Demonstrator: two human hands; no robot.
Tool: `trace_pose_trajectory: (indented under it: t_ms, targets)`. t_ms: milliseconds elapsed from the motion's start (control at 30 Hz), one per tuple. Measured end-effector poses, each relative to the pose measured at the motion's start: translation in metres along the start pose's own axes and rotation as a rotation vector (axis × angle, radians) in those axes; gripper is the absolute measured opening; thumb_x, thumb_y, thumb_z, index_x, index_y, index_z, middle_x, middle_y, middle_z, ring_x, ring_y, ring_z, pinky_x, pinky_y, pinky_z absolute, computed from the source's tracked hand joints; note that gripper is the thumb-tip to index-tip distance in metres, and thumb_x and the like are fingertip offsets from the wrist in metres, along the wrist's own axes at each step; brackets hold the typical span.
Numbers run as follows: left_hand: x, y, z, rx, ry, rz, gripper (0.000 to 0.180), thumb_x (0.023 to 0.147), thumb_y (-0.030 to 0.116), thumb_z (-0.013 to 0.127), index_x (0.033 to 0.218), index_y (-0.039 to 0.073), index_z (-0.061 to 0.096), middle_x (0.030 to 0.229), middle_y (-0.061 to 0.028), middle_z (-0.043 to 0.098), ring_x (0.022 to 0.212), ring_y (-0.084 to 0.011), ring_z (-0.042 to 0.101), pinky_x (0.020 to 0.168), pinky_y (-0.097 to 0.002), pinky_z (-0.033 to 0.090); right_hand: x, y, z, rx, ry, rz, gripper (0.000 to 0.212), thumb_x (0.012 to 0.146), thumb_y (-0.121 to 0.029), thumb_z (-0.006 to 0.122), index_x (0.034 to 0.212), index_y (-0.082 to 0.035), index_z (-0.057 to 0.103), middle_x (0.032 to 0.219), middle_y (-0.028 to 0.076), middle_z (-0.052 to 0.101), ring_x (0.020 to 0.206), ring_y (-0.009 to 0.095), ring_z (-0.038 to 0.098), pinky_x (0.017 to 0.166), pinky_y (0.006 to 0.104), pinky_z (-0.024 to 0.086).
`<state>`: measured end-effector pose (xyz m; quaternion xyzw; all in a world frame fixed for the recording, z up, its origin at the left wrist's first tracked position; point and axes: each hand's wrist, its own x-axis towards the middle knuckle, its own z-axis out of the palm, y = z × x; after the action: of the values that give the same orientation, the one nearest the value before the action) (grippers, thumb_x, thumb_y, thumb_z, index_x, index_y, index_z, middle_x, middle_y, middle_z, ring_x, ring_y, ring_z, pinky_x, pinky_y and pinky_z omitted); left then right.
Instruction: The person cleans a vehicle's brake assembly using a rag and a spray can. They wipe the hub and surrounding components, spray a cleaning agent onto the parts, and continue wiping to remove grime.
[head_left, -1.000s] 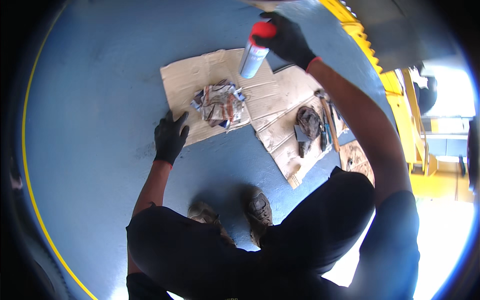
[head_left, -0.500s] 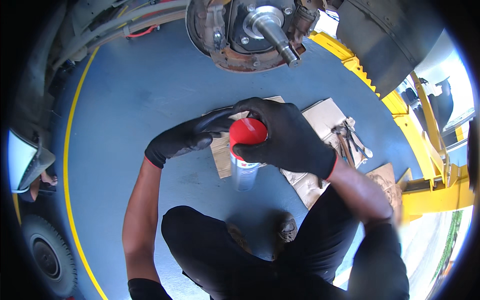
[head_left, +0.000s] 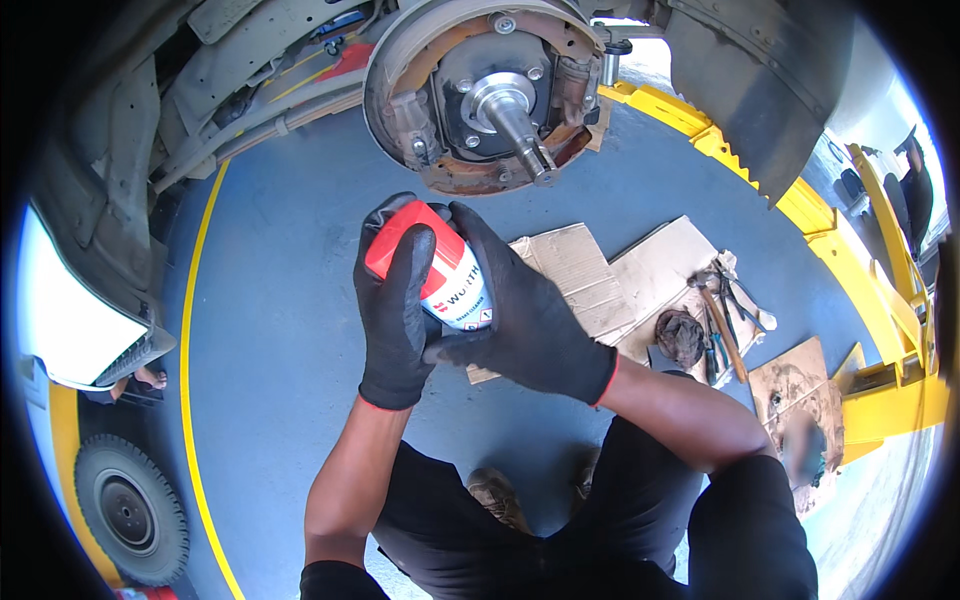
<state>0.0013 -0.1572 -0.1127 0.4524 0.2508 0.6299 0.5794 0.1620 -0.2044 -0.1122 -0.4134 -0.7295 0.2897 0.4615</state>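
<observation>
Can [head_left: 458, 290]: We see it held in mid-air, tilted, its red cap [head_left: 405, 238] toward the upper left, below the bare axle [head_left: 515, 125] and well apart from it.
Left hand [head_left: 392, 330]: Black-gloved, it wraps the capped end, thumb laid over the red front, fingers curled around the far side.
Right hand [head_left: 540, 325]: Also gloved, it cups the can's lower end, fingers bent along the right side and thumb near the base; we cannot tell how firmly it presses.
Cardboard [head_left: 650, 265]: On the blue floor [head_left: 285, 300] we find flattened sheets bearing a wooden-handled hammer [head_left: 723, 328], with a dark crumpled rag [head_left: 680, 338] just beside it.
Yellow frame [head_left: 825, 245]: Toothed metal rises at right, near the cardboard.
Wheel [head_left: 128, 510]: At lower left we see its tyre, outside the yellow floor line [head_left: 188, 330].
</observation>
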Motion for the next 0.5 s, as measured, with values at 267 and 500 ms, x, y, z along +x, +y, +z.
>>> trace_pose_trajectory:
  t_ms: [267, 500]
  targets:
    - [-0.003, 0.001, 0.026, 0.18, -0.021, -0.027, 0.029, 0.106, 0.021, 0.07, 0.126, 0.001, 0.069, 0.11, -0.0061, 0.072, 0.098, -0.013, 0.069, 0.088, -0.0318, 0.058, -0.012, -0.005, -0.034, -0.051, -0.063, 0.064, 0.114, 0.079, -0.023, 0.096, 0.168, 0.0, 0.028, 0.134, 0.029, 0.069, 0.121, 0.046, 0.071, 0.1, 0.0493, 0.058]
    - [-0.002, 0.016, 0.037, 0.263, -0.086, 0.031, 0.025, 0.105, 0.02, 0.07, 0.119, -0.001, 0.069, 0.106, -0.0073, 0.073, 0.098, -0.0143, 0.069, 0.089, -0.032, 0.056, -0.017, -0.012, -0.04, -0.17, -0.031, -0.031, 0.114, 0.079, -0.022, 0.095, 0.167, 0.003, 0.027, 0.138, 0.03, 0.066, 0.12, 0.047, 0.071, 0.098, 0.0502, 0.059]
